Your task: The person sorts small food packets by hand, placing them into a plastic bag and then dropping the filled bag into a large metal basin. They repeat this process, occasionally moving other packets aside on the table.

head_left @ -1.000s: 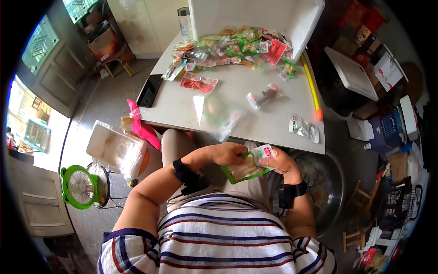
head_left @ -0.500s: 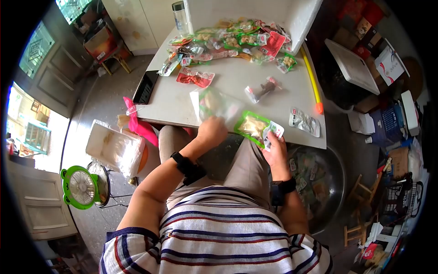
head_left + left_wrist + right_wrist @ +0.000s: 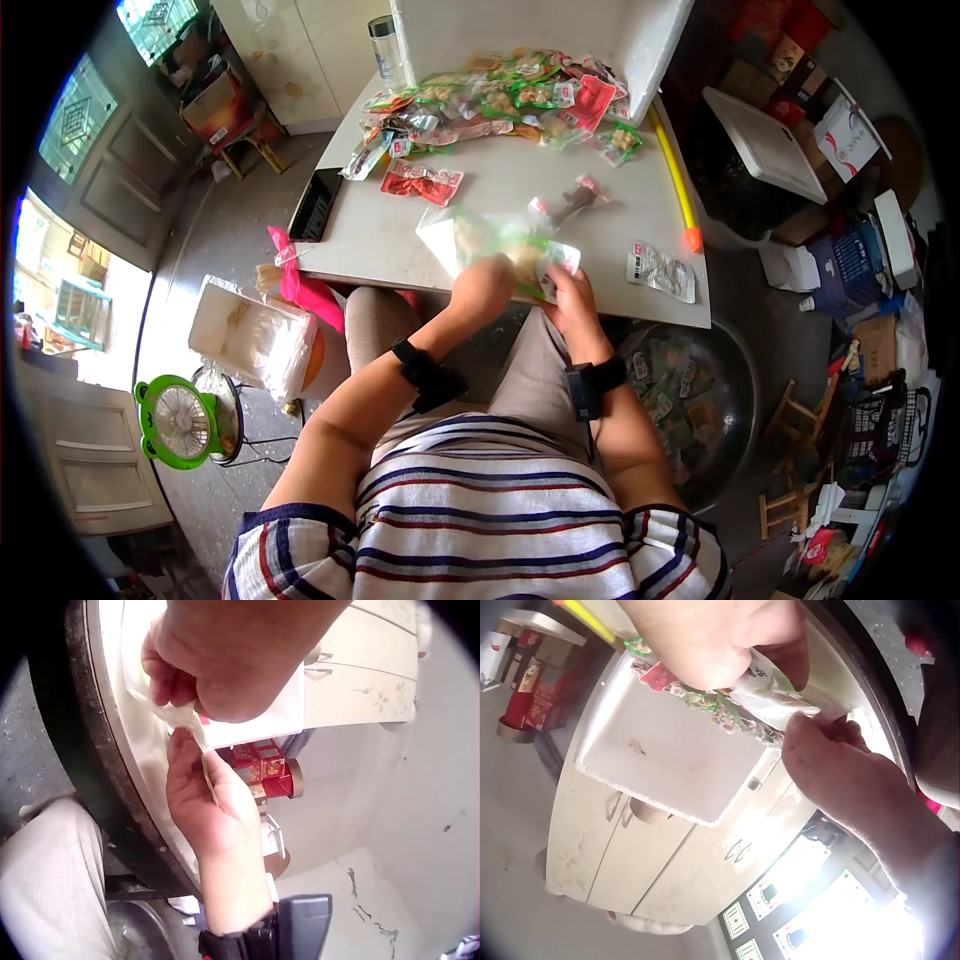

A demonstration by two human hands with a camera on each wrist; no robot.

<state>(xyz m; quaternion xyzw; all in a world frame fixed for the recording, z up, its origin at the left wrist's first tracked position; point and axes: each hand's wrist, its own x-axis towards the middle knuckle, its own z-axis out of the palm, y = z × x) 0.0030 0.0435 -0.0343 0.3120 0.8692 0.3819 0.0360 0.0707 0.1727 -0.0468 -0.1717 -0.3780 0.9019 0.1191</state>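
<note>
Just over the table's near edge, my left hand has its fingers curled and pinches the edge of a clear plastic bag. A green shape shows through the bag's film. My right hand grips a green-edged snack packet by its white printed end, thumb on top. Both hands are close together, and the packet overlaps the bag's mouth in the head view. The left wrist view shows the left hand above the right hand, with pale film between their fingertips.
A pile of snack packets lies before a white foam box. A red packet, a brown-filled packet, a silver packet, a phone and a yellow stick are on the table. A metal basin stands below right.
The left hand left the packet and went forward to the clear bag. The right hand carried the packet forward, then left toward the bag's mouth, and both hands now meet there.
</note>
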